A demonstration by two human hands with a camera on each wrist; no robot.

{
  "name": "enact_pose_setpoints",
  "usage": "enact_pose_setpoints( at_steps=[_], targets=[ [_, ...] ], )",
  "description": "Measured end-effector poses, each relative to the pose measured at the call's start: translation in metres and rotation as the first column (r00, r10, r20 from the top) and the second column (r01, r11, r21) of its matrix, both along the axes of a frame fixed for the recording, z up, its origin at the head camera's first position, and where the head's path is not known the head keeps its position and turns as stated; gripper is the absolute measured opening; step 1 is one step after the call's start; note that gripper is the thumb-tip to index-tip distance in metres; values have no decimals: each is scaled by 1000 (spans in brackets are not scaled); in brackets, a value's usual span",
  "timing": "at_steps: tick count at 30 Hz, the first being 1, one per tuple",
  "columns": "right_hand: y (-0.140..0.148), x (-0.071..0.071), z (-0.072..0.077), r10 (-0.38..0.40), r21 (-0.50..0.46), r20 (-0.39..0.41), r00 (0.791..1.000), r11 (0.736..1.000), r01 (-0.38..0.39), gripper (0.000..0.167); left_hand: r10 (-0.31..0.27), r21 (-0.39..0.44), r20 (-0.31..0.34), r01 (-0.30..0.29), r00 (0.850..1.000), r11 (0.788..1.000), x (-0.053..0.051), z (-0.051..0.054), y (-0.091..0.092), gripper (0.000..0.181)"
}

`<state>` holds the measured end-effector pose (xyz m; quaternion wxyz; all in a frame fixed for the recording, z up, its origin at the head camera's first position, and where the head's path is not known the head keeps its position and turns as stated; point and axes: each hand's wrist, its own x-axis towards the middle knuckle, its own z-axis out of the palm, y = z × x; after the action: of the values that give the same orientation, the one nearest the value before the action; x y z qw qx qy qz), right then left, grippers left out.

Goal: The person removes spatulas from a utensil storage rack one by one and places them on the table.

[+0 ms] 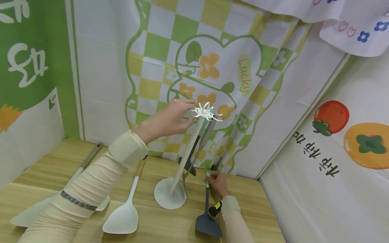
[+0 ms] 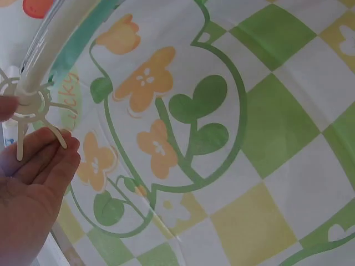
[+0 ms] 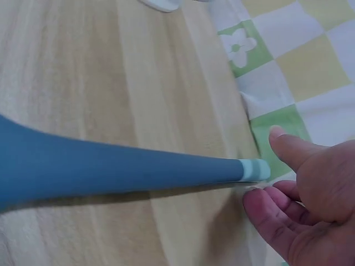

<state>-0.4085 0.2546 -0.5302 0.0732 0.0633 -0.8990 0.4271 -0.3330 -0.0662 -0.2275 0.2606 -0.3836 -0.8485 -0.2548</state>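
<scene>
On the right hand, thumb and fingers stand apart, lightly bent, with the mint handle of the dark spatula between them. The fingertips sit just beside the handle near its far end; whether any of them touches it cannot be told. The thumb tip is clear of the handle in the right wrist view.

From there the spatula lies flat on the table, its handle pointing to the curtain and its blade toward the person, beside the right sleeve.

The left hand is raised at the top of the white stand. Its fingers reach out nearly straight behind the prongs of the hook ring, the thumb set apart from them. In the left wrist view the thumb tip overlaps the ring's hub; contact is unclear.

Below the ring hang a grey-handled fork and a dark utensil, the latter partly hidden by the pole. The stand's round base rests on the table, left of the dark spatula.

Farther left lies a white spatula with a wooden handle, then a pale spatula with a grey handle, partly covered by the left sleeve.
</scene>
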Motion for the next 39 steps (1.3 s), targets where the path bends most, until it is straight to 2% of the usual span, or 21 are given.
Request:
enact_pose_setpoints(
  at_steps=[4, 9, 12, 16, 18, 21, 26, 29, 35, 39],
  targets=[
    [0, -3, 10, -29, 24, 15, 999, 999, 29, 42, -20, 0, 38, 20, 999, 1000, -4, 1, -5, 36],
    [-2, -6, 18, -44, 69, -5, 999, 997, 45, 46, -33, 63, 13, 32, 999, 998, -5, 1, -7, 28],
    [-5, -4, 24, -46, 56, -22, 999, 997, 47, 45, -43, 91, -87, 50, 995, 995, -6, -4, -9, 24],
    [-13, -1, 40, -34, 4, -78, 996, 999, 34, 36, -47, 107, -252, 76, 967, 991, -7, -9, -11, 21],
    [-16, 0, 49, -42, -15, -106, 994, 999, 40, 31, -39, 100, -285, 70, 958, 993, -6, -9, -11, 19],
    [-21, 1, 65, -42, -52, -149, 988, 998, 35, 28, -27, 96, -279, 56, 960, 994, -5, -8, -10, 18],
    [-33, 8, 97, -48, -136, -216, 975, 991, 19, 29, -6, 105, -215, 29, 977, 994, -1, -5, -8, 18],
    [-42, 15, 120, -48, -216, -255, 966, 976, -8, 29, 16, 106, -215, 7, 976, 994, 1, -4, -6, 18],
    [-57, 38, 159, -26, -385, -290, 957, 918, -92, 32, 41, 112, -251, -14, 967, 994, 4, -8, -1, 23],
    [-66, 55, 179, -13, -446, -357, 934, 881, -158, 33, 47, 125, -263, -14, 964, 992, 6, -11, 3, 28]
  ],
)
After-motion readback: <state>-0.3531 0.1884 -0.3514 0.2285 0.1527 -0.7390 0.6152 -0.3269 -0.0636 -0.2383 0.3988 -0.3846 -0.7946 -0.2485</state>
